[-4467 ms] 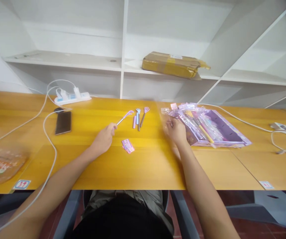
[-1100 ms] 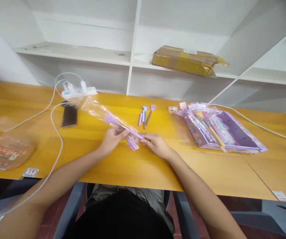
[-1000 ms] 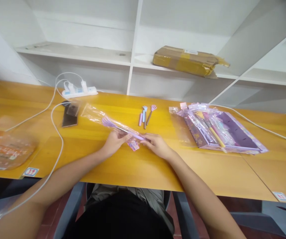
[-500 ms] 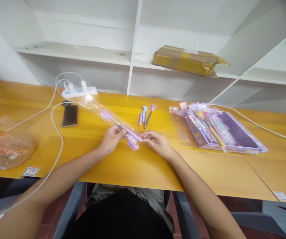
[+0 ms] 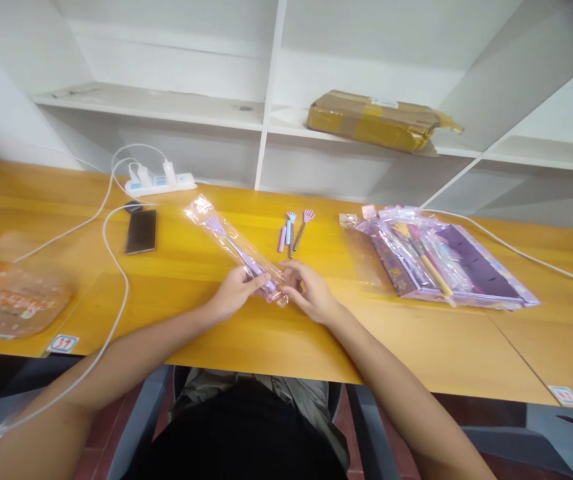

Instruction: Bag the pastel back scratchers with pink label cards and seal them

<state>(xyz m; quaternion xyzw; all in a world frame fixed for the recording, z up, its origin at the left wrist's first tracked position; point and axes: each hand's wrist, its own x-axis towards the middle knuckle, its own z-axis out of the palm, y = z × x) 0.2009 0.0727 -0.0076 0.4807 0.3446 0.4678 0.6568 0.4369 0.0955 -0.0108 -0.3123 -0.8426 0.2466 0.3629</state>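
Near the left front edge of the bench (image 5: 246, 341), a blue-bordered sticker (image 5: 63, 343) carries a red number that looks like 39. The right-hand sticker (image 5: 566, 395), the lettering on the orange bag (image 5: 19, 303) and the cardboard box's (image 5: 366, 125) white label (image 5: 384, 103) are too blurred to read.

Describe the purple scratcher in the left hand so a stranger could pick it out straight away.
Find the yellow table below the white shelves, then the person's left hand. That hand grips the purple scratcher near its lower end, the claw pointing away from the person. A clear bag around it sets it apart from the blue scratcher and another purple one, both lying unwrapped nearby.
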